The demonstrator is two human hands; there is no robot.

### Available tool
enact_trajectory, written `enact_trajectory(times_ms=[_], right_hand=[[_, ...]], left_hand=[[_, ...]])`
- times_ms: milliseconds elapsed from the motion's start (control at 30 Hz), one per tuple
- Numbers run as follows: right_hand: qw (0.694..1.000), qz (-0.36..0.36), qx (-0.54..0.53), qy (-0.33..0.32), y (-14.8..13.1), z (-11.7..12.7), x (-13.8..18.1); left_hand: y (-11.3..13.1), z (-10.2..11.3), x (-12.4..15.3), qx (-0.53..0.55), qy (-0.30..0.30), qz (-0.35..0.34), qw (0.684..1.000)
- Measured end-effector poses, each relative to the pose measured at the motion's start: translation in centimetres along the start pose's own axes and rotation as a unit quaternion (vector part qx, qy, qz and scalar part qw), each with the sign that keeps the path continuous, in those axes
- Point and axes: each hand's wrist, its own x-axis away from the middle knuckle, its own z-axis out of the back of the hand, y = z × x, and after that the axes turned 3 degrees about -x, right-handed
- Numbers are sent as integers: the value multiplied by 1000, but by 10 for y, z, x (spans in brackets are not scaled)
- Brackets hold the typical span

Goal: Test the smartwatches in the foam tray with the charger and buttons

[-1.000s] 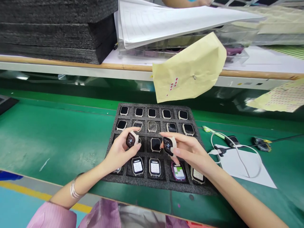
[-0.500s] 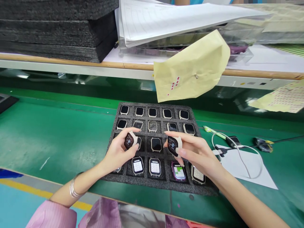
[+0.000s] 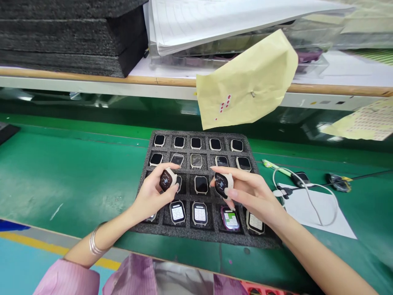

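A black foam tray (image 3: 211, 235) lies on the green bench and holds several strapless smartwatch bodies in rows. Those in the back rows have dark screens; the front row shows lit screens, one of them (image 3: 230, 218) in a purple case. My left hand (image 3: 153, 194) is closed on a cream watch body (image 3: 167, 179) with a lit dial, held just above the tray's left side. My right hand (image 3: 248, 192) pinches another cream watch body (image 3: 222, 184) above the tray's right half, its screen turned toward me.
A white cable (image 3: 307, 192) loops over a white sheet (image 3: 331, 223) right of the tray, with a green pen (image 3: 273, 166) and small dark devices. A yellow envelope (image 3: 245, 82) hangs from the shelf above. Black foam sheets (image 3: 70, 37) are stacked at the back left.
Both hands have stayed over the tray with their watches; the right hand's watch drifted slightly right. The view shifted a little downward.
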Motion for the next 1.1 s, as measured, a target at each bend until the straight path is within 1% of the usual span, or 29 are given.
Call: enact_trajectory(times_ms=[200, 367, 433, 567, 700, 767, 867, 967, 1033, 1100], right_hand=[[1000, -10, 2, 17, -2, -1, -1], [999, -7, 5, 35, -4, -2, -1], [1000, -6, 6, 30, -4, -1, -1], [1000, -4, 8, 17, -4, 0, -1], [1000, 2, -4, 10, -5, -1, 2], [1000, -1, -4, 9, -7, 0, 3], [1000, -17, 3, 4, -8, 0, 4], [999, -29, -12, -16, -6, -2, 2], [998, -44, -41, -26, -3, -4, 0], [994, -67, -74, -34, 2, -6, -3]], left_hand=[[2, 0, 0, -12, 8, 22, 1000], [-1, 0, 0, 11, 39, -22, 999], [-1, 1, 0, 7, 46, -26, 999], [-1, 2, 2, -11, 36, -14, 999], [1, 2, 3, 5, 53, -55, 997], [3, 2, 4, 7, 58, -62, 996], [4, 2, 5, -8, 63, -40, 997], [5, 1, 3, 10, 54, 4, 998], [6, 0, 1, 60, 13, 53, 997], [5, -2, -1, 135, -43, 106, 984]])
